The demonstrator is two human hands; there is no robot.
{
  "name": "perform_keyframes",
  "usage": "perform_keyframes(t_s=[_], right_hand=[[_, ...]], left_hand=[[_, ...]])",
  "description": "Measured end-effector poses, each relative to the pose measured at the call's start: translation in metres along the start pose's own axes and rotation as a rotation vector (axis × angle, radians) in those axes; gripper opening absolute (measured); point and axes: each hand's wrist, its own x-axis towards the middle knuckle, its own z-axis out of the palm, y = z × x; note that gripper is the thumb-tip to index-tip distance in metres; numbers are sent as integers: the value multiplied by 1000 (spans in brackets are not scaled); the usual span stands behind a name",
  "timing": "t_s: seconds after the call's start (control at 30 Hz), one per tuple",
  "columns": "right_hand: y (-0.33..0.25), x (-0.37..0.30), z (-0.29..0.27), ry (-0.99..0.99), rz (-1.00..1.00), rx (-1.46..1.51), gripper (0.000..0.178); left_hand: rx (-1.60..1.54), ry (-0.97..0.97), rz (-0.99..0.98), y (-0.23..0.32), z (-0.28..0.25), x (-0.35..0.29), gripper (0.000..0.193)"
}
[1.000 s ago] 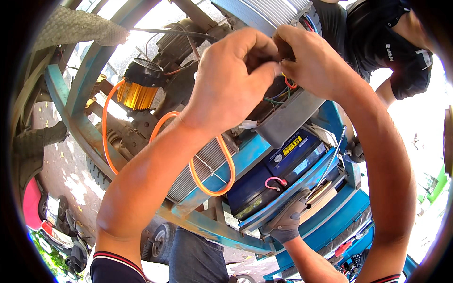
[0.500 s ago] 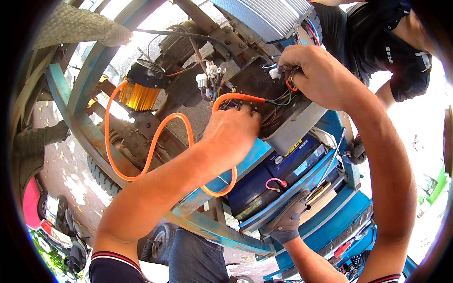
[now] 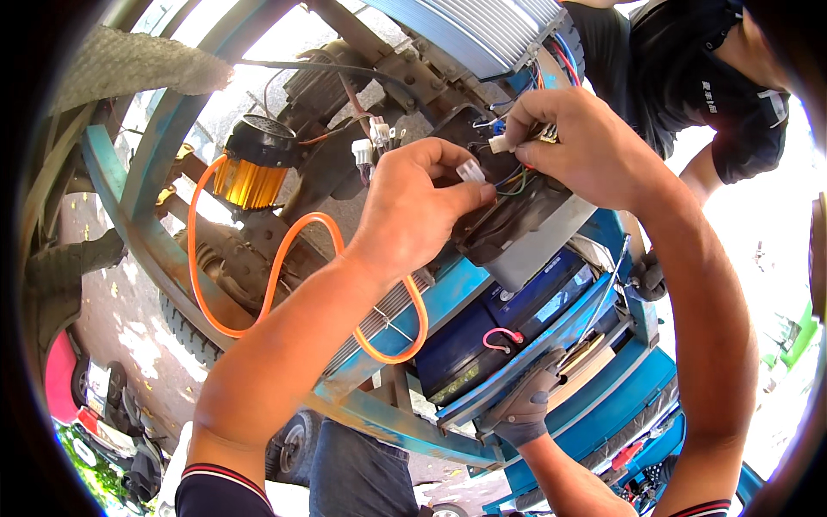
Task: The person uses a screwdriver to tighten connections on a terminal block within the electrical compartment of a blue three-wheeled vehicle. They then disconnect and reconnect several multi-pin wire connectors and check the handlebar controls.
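Note:
My left hand [image 3: 412,213] pinches a small white plug connector [image 3: 470,171] between thumb and fingers, above a dark controller box [image 3: 517,226]. My right hand [image 3: 579,143] grips another white connector [image 3: 501,143] with a bundle of thin coloured wires [image 3: 515,179] at the top of that box. The two connectors sit a short way apart. An orange cable [image 3: 274,274] loops under my left wrist from a motor with a gold finned body [image 3: 249,177].
A blue metal vehicle frame [image 3: 148,233] runs around the work. Dark blue batteries [image 3: 482,332] sit in a blue tray below. Another person's gloved hand [image 3: 524,407] holds the tray edge. A person in a black shirt [image 3: 689,77] stands at upper right.
My left hand has let go of the orange cable, risen back toward my right hand and now holds a white connector. My right hand stayed on the wires.

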Motion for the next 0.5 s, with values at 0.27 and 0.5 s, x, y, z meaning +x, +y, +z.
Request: perform_keyframes(t_s=[0.27,0.5], right_hand=[[1,2,4,88,-54,25,20],[8,5,7,75,-113,-7,22]], left_hand=[[-235,-54,25,-1,11,3,30],[-130,-57,158,-10,7,13,29]])
